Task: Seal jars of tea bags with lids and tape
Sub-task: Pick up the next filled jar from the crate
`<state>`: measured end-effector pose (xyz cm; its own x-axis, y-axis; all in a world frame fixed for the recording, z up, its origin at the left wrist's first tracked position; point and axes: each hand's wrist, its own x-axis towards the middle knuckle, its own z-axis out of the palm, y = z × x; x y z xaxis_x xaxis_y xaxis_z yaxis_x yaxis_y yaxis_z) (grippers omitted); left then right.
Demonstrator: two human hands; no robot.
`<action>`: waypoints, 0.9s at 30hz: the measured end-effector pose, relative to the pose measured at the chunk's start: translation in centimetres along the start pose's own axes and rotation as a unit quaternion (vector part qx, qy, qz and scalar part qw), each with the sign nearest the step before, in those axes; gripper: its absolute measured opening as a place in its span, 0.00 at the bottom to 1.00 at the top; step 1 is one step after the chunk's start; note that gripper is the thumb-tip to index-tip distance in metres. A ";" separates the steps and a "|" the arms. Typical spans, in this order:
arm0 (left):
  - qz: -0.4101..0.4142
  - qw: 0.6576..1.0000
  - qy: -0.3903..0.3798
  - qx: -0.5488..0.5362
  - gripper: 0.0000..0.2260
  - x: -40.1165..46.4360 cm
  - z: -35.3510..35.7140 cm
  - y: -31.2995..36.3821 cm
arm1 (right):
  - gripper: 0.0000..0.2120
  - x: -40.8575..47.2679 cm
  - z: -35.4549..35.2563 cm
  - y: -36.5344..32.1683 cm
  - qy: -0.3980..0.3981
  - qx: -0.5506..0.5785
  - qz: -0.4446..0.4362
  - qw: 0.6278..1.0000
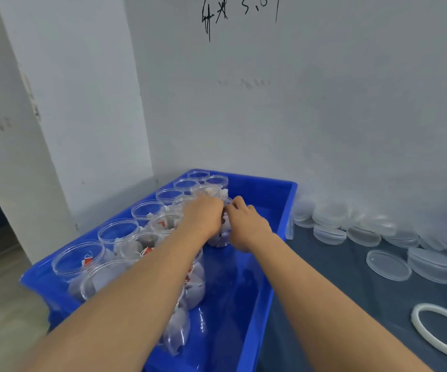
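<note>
Both your arms reach into blue bin [246, 299] at bench's left edge. Left hand [203, 214] and right hand [246, 224] meet on clear jar [221, 237] near bin's far right wall, fingers curled round its rim. Open jars of tea bags [120, 232] line bin's left side. Clear lids [388, 264] stacked along bench's far edge; tape ring [420, 334] at right edge

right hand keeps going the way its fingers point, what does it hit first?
Likely the left hand: the right hand points up-left, fingertips almost on it, over the jar between them in the blue bin. Whether they already touch, I cannot tell.
</note>
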<state>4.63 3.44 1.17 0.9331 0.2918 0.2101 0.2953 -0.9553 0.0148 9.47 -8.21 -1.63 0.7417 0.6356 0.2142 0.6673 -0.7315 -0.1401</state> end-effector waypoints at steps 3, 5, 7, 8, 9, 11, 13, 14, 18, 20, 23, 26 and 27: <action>0.025 0.999 0.030 0.006 0.06 0.3 -0.1 1.2 | 0.23 -0.2 -0.4 0.7 0.024 -0.002 0.022 0.999; 0.039 0.997 0.062 0.003 0.05 0.1 -0.4 2.2 | 0.19 -0.4 -1.2 1.2 0.047 0.022 0.048 0.998; 0.051 0.994 0.102 -0.008 0.06 -0.1 -1.2 3.5 | 0.17 -0.7 -2.6 2.1 0.075 0.037 0.052 0.995; 0.060 0.990 0.123 -0.025 0.06 -0.3 -1.7 4.2 | 0.16 -1.0 -3.5 2.7 0.093 0.047 0.045 0.994; 0.072 0.985 0.150 -0.054 0.06 -0.3 -2.3 4.9 | 0.15 -1.4 -4.5 3.5 0.117 0.059 0.034 0.991; 0.094 0.965 0.205 -0.132 0.04 -0.3 -3.8 6.6 | 0.13 -2.1 -6.6 5.1 0.182 0.069 0.012 0.981; 0.117 0.944 0.249 -0.182 0.08 0.0 -5.4 9.0 | 0.12 -3.1 -8.6 6.8 0.242 0.075 0.008 0.967; 0.130 0.935 0.266 -0.196 0.08 0.1 -6.1 10.3 | 0.12 -3.7 -9.5 7.7 0.266 0.078 0.012 0.961; 0.163 0.912 0.281 -0.252 0.06 0.0 -7.3 16.7 | 0.11 -7.0 -11.5 12.4 0.319 0.071 0.057 0.943; 0.159 0.910 0.244 -0.296 0.06 -0.9 -6.8 19.8 | 0.11 -9.4 -11.6 14.6 0.311 0.060 0.071 0.946; 0.140 0.914 0.170 -0.342 0.05 -2.6 -4.3 23.7 | 0.14 -13.5 -10.2 17.4 0.290 0.049 0.091 0.951; 0.133 0.918 0.108 -0.358 0.05 -4.9 -1.1 26.6 | 0.15 -17.2 -7.8 19.4 0.265 0.075 0.097 0.957; 0.135 0.917 0.092 -0.364 0.06 -5.5 0.0 27.1 | 0.16 -18.1 -6.9 19.8 0.252 0.086 0.100 0.959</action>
<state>7.51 -24.10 0.41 0.8818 0.0909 0.4628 -0.2192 -0.7899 0.5728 8.82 -35.93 -1.63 0.7582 0.2552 0.6001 0.5488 -0.7467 -0.3758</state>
